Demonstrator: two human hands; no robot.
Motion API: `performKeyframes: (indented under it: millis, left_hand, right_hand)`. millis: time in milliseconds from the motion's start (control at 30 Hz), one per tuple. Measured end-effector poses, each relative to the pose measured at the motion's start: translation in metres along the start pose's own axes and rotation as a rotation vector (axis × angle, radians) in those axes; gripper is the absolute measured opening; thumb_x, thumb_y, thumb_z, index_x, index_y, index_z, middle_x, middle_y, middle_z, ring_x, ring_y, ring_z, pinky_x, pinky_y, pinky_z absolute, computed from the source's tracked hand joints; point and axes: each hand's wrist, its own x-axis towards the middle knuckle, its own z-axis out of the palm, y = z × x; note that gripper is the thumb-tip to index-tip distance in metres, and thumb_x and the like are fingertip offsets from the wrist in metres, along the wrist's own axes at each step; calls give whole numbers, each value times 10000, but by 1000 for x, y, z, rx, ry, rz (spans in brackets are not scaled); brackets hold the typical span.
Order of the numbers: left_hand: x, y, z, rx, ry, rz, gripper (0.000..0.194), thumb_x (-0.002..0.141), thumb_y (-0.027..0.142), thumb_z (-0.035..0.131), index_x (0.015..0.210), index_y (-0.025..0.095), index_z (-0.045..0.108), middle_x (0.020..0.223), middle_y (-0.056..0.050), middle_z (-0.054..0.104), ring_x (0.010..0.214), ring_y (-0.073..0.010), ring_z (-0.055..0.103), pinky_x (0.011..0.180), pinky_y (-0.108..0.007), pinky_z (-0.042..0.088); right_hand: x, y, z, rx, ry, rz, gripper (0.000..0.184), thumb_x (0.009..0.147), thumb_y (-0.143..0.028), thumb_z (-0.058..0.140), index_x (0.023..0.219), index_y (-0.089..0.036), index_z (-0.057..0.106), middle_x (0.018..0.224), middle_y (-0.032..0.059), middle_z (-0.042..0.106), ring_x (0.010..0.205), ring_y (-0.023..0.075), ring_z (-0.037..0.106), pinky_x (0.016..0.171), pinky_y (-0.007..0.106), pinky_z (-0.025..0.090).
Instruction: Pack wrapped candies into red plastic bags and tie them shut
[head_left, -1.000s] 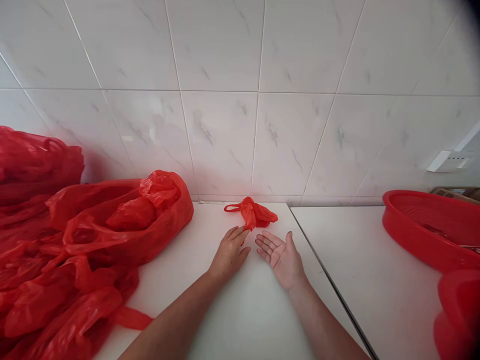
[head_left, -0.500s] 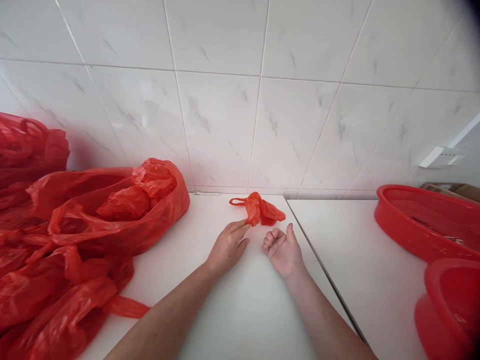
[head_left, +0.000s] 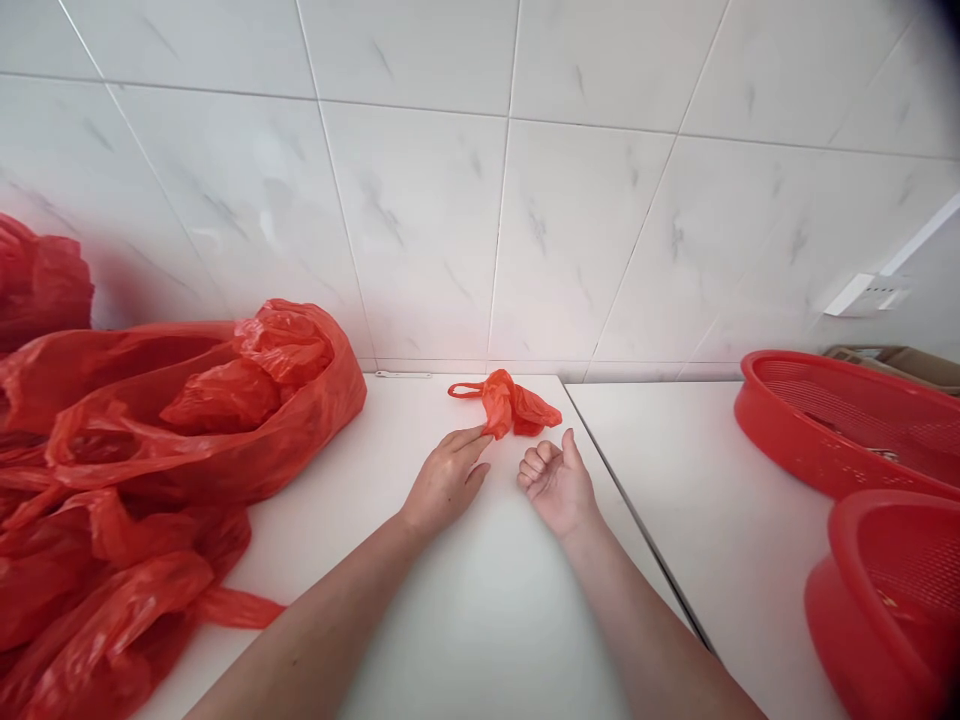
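A small crumpled red plastic bag (head_left: 517, 405) lies on the white table near the wall, one loop handle sticking out to its left. My left hand (head_left: 446, 482) rests palm down with fingers stretched out, its fingertips touching the bag's near left edge. Just right of it and nearer to me, my right hand (head_left: 559, 487) lies palm up. Its fingers are curled in and the thumb points up, and I see nothing inside it.
On the left sits a large red plastic bag (head_left: 300, 470) with crumpled red bags inside, among more red bags (head_left: 127, 610). At right stand two red plastic baskets (head_left: 780, 425) (head_left: 840, 590) with small items in them. A seam (head_left: 637, 515) divides the tabletop; tiled wall (head_left: 420, 230) rises behind.
The view has shifted slightly, so everything sits a little further left and higher. Both hands keep the same pose beside the small bag.
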Motion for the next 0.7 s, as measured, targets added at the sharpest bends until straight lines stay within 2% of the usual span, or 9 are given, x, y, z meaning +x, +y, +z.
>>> performKeyframes:
  millis: [67, 133, 233, 300, 367, 467, 533, 633, 700]
  left_hand:
    - [2, 3, -3, 11, -22, 45, 447, 849, 95, 467, 1280, 207, 504, 1293, -98, 566, 1187, -237, 513, 969, -452, 476]
    - [5, 10, -6, 17, -52, 100, 439, 839, 75, 462, 1258, 196, 517, 1287, -101, 572, 1187, -237, 511, 975, -451, 471]
    - [7, 25, -11, 3, -116, 193, 384, 813, 53, 470, 1145, 208, 582, 1224, -74, 615, 1158, -228, 534, 964, -424, 474]
    - [7, 35, -12, -60, -169, 247, 318, 791, 56, 497, 1036, 218, 618, 1122, -46, 660, 1096, -209, 574, 948, -381, 482]
    - [5, 40, -10, -124, -186, 252, 265, 787, 92, 533, 1002, 224, 613, 1003, -25, 687, 1008, -186, 615, 905, -332, 503]
    - [2, 37, -8, -125, -78, 128, 302, 837, 179, 536, 1135, 228, 531, 989, -34, 677, 938, -179, 633, 821, -317, 533]
    - [1, 28, -8, -91, 41, 13, 355, 874, 198, 492, 1226, 221, 452, 1117, -81, 625, 1038, -207, 594, 870, -374, 512]
    - [2, 12, -11, -31, 183, -103, 492, 866, 131, 459, 1338, 209, 342, 1366, -151, 424, 1281, -261, 406, 1014, -478, 394]
    - [3, 6, -13, -11, 224, -166, 590, 831, 98, 482, 1382, 207, 300, 1472, -170, 259, 1355, -291, 286, 1042, -512, 340]
  right_hand:
    - [-2, 4, 5, -39, 48, -64, 364, 795, -545, 613, 679, -205, 549, 591, -38, 499, 519, 98, 459, 502, 226, 411]
    - [-5, 8, 11, -87, 78, -131, 271, 759, -453, 700, 888, -235, 603, 768, -23, 611, 635, 106, 542, 570, 220, 452]
    - [-8, 13, 16, -220, 51, -210, 413, 741, -380, 737, 1107, -284, 571, 951, -8, 649, 800, 142, 593, 676, 251, 485]
    - [-7, 15, 15, -295, 39, -236, 362, 745, -352, 732, 1069, -265, 598, 913, -6, 652, 824, 153, 590, 713, 263, 485]
    - [-6, 16, 12, -315, 43, -223, 230, 751, -341, 719, 933, -227, 635, 824, -8, 643, 769, 148, 580, 697, 257, 480]
    - [-4, 14, 8, -321, 32, -162, 182, 776, -364, 680, 857, -203, 654, 773, 5, 643, 699, 154, 574, 636, 263, 477]
    - [-6, 11, 7, -341, 10, -118, 206, 790, -386, 661, 867, -195, 676, 810, 28, 664, 732, 173, 588, 645, 269, 483]
    - [-11, 6, 9, -382, -29, -73, 236, 799, -415, 651, 808, -185, 699, 816, 49, 679, 764, 185, 598, 659, 256, 481]
    - [-14, 4, 11, -410, -59, -62, 260, 805, -436, 645, 766, -185, 700, 794, 51, 681, 757, 183, 601, 673, 249, 480]
